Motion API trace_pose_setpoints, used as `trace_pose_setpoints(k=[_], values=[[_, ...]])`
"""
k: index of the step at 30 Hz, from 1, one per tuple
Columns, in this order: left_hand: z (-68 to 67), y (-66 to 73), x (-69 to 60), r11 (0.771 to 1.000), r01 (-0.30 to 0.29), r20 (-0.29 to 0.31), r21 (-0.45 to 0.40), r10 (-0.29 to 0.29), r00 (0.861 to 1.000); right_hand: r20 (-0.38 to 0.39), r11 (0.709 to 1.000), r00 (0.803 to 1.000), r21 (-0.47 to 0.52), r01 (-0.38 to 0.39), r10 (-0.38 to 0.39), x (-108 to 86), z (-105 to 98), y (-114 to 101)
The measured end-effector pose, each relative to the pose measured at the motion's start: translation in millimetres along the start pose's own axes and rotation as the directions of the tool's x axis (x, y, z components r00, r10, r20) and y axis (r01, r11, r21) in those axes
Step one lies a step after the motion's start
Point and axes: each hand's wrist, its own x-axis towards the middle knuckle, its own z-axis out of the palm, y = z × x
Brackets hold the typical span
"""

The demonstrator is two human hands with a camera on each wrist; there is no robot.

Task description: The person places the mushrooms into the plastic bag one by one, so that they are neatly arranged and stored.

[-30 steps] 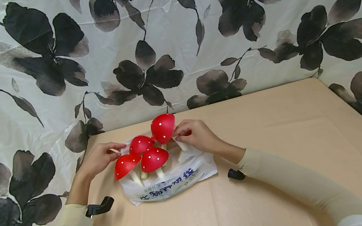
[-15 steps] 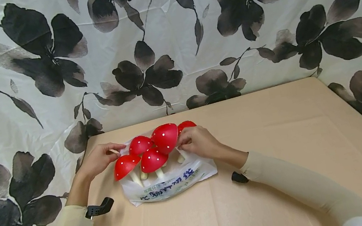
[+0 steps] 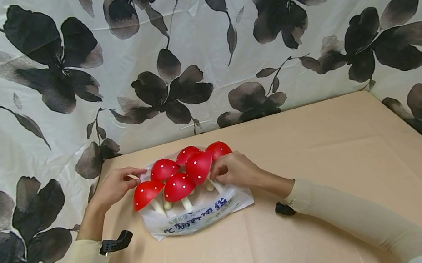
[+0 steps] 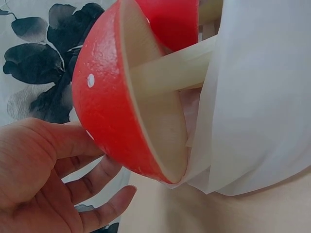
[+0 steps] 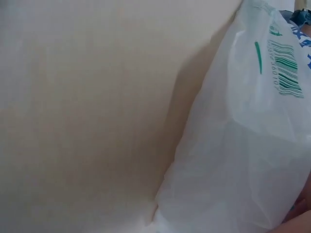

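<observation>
A white plastic bag (image 3: 200, 218) with blue and green print lies on the table, with several red toy mushrooms with white dots and pale stems at its mouth. My left hand (image 3: 117, 184) holds the bag's left rim; in the left wrist view its thumb and index fingertips are hidden behind a red cap (image 4: 107, 97), and the other fingers are loosely bent. At the bag's right side my right hand (image 3: 235, 170) pinches the front right mushroom (image 3: 199, 168) near its cap and stem; the exact grip is hidden. In the right wrist view, the bag (image 5: 243, 141) covers most of that hand.
The wooden table (image 3: 302, 158) extends to the right and front of the bag. Behind it hangs a white cloth (image 3: 226, 74) with dark flowers. Black straps (image 3: 116, 242) are on both wrists.
My right hand has moved down and slightly right, lowering its mushroom toward the bag. Two caps behind, at the back and right, have come into view. My left hand has stayed in place.
</observation>
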Motion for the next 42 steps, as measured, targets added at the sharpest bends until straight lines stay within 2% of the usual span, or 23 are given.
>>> trace_pose_setpoints(k=[3,8,11,15,17,21,22,24,27,30,33,35,38,42], values=[[-0.3,0.6,-0.3,1.0,-0.007,0.002,0.001,0.007,1.0,0.041,0.997,0.998,0.068,-0.042,0.039,-1.4,-3,2],[-0.7,1.3,-0.7,1.0,-0.008,-0.006,0.01,0.008,1.0,0.057,0.982,0.994,0.157,-0.103,0.095,-2.3,-8,5],[-0.6,1.6,-0.5,1.0,-0.008,-0.011,0.014,0.008,1.0,0.074,0.985,0.993,0.138,-0.103,0.094,-2.1,-10,5],[-0.7,1.7,-0.2,1.0,-0.013,-0.004,0.009,0.013,1.0,0.096,0.993,0.99,0.049,-0.111,0.106,-0.8,-19,2],[-1.1,1.2,-0.2,1.0,-0.01,-0.001,0.007,0.01,1.0,0.045,0.993,0.992,-0.017,-0.118,0.119,1.4,-26,-5],[-1.8,-1.2,0.3,1.0,-0.006,-0.001,0.018,0.006,1.0,-0.129,0.984,0.985,-0.115,-0.133,0.118,9.2,-38,-26],[-2.0,-2.0,0.5,1.0,-0.005,-0.003,0.022,0.005,1.0,-0.153,0.982,0.983,-0.136,-0.127,0.106,11.8,-39,-31],[-2.2,-2.9,0.7,1.0,-0.005,-0.005,0.026,0.005,1.0,-0.154,0.977,0.985,-0.183,-0.112,0.084,15.8,-38,-42],[-2.2,-3.7,1.2,1.0,-0.009,-0.004,0.029,0.009,1.0,-0.081,0.947,0.994,-0.307,-0.093,0.071,20.0,-30,-55],[-1.5,-3.0,1.4,1.0,-0.005,-0.001,0.022,0.005,1.0,-0.015,0.888,0.998,-0.456,-0.066,0.067,21.5,-19,-62],[-1.0,-2.6,1.4,1.0,0.0,0.001,0.012,0.0,1.0,0.004,0.834,0.999,-0.551,-0.039,0.049,21.8,-9,-64],[-1.1,-2.2,1.2,1.0,0.004,-0.001,0.008,-0.004,1.0,-0.006,0.819,0.999,-0.572,-0.037,0.041,21.8,-5,-63],[-0.8,-1.7,1.0,1.0,0.007,0.001,0.001,-0.007,1.0,-0.031,0.84,0.998,-0.538,-0.069,0.062,20.6,-5,-61],[-0.5,-0.9,0.6,1.0,0.004,0.004,-0.003,-0.004,1.0,-0.078,0.91,0.993,-0.398,-0.117,0.093,16.6,-10,-57]])
